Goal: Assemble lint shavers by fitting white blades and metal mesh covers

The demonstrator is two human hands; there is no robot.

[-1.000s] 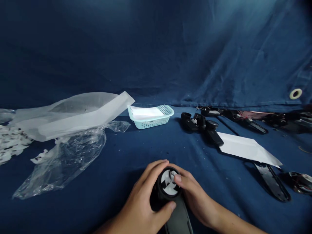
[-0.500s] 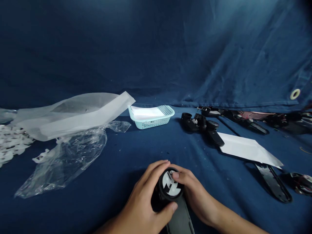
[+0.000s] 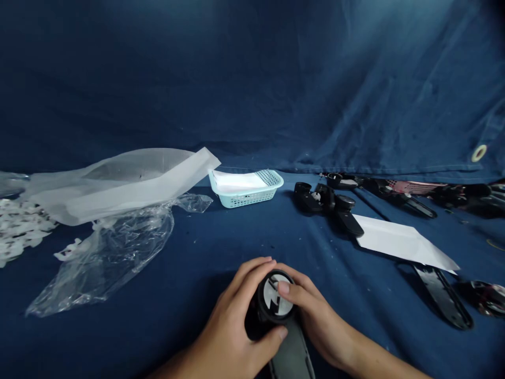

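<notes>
Since the case (image 3: 291, 350) nearer us than the basket (image 3: 248, 199) looks stiff, lightish, our left hand (image 3: 235, 322) and right hand (image 3: 314, 315) clamp its rim (image 3: 277, 319).

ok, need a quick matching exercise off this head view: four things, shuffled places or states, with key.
Things
1. left hand
2. right hand
3. pale-blue perforated basket
4. clear plastic bag

Places or states
A. crumpled on the dark-blue cloth, left of the hands
B. thumb on the white insert
C. white paper inside
D. cupped around the left side of the black housing

Pairs: 1-D, 2-B, 3-C, 4-A
</notes>
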